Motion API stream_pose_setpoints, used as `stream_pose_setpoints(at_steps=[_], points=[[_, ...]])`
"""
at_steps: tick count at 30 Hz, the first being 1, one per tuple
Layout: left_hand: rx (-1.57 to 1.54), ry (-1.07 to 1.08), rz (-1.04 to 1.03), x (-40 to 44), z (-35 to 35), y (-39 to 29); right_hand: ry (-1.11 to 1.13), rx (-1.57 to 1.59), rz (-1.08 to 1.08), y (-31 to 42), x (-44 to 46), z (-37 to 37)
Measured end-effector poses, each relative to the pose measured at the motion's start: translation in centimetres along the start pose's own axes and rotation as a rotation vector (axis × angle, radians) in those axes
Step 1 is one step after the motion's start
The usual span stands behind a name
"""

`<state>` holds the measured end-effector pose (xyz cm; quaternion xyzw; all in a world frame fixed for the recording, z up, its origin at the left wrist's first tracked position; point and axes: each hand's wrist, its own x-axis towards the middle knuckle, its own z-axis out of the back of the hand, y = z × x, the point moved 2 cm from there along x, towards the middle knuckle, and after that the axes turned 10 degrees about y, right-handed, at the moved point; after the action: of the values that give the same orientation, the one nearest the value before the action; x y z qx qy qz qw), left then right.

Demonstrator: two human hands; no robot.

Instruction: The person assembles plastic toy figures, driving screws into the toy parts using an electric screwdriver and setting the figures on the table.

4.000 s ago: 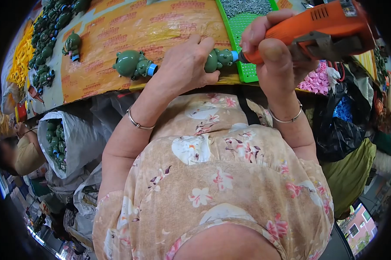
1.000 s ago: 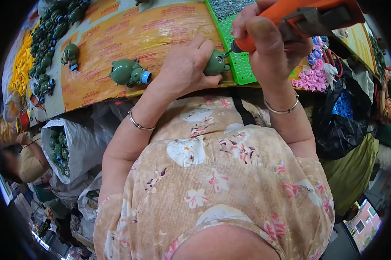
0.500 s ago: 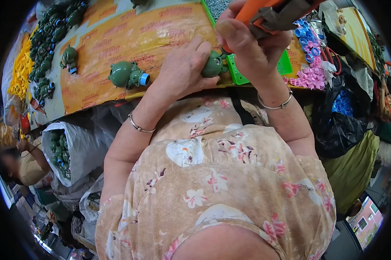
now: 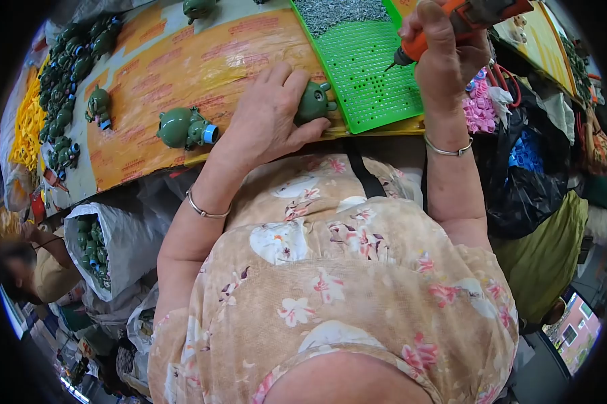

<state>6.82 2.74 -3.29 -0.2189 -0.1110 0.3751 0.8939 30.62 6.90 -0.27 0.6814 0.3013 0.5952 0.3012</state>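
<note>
The left hand [image 4: 271, 114] is closed around a green toy figure [image 4: 313, 103] on the bench [image 4: 202, 64]. The right hand [image 4: 445, 50] is clamped on an orange power screwdriver [image 4: 421, 44], and its bit is above the green perforated tray [image 4: 377, 81], right of the left hand. Left of the left hand lies another green figure with blue collar [image 4: 182, 128].

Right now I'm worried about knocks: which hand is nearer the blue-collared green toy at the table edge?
Left: the left hand is close on the toy's right; the right hand is farther right, by the green tray.
</note>
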Motion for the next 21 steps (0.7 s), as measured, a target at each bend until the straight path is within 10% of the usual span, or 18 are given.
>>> stream_pose_setpoints(at_steps=[21], points=[[0.011,-0.027,0.027,0.0,-0.3,0.2,0.045,0.015,0.070,2.4,0.2,-0.9]])
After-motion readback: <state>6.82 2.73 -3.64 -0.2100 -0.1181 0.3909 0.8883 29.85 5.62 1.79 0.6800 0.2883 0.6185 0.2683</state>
